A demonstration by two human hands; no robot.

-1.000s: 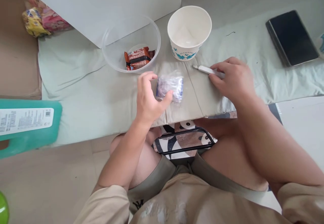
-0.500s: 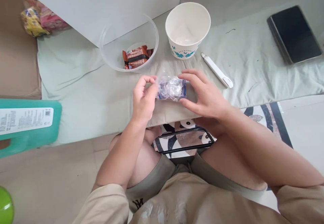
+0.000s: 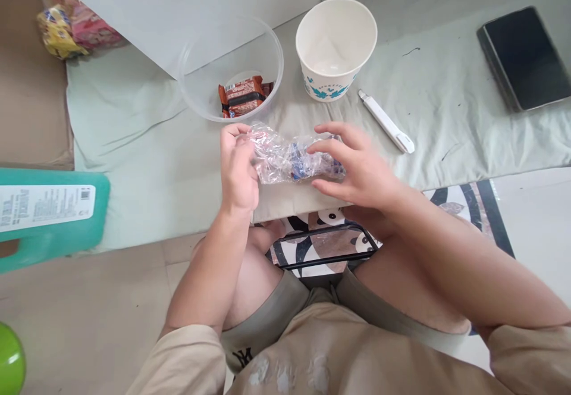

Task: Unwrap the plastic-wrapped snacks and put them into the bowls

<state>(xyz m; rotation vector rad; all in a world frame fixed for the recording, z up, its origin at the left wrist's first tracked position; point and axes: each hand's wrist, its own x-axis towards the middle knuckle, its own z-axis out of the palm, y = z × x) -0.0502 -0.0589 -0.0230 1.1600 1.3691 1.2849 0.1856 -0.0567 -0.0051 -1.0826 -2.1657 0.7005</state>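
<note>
A crinkled clear plastic packet (image 3: 285, 158) with blue print lies stretched between both hands, just above the pale green cloth (image 3: 147, 163). My left hand (image 3: 238, 169) pinches its left end. My right hand (image 3: 357, 166) grips its right end with fingers curled over it. A clear plastic bowl (image 3: 196, 94) behind the hands holds a brown snack packet (image 3: 242, 98). Beside it stands a white paper cup (image 3: 335, 47) with blue leaf print. A white pen-shaped tool (image 3: 386, 122) lies on the cloth to the right of my right hand.
A dark phone (image 3: 526, 56) lies at the far right. A grey box (image 3: 187, 8) stands behind the bowl, with colourful snack bags (image 3: 66, 26) at the far left. A teal bottle (image 3: 49, 213) lies on its side at left. My knees are below the cloth's edge.
My right hand let go of the white tool and took the packet's right end. Both hands have pulled the packet longer and shifted it slightly left.
</note>
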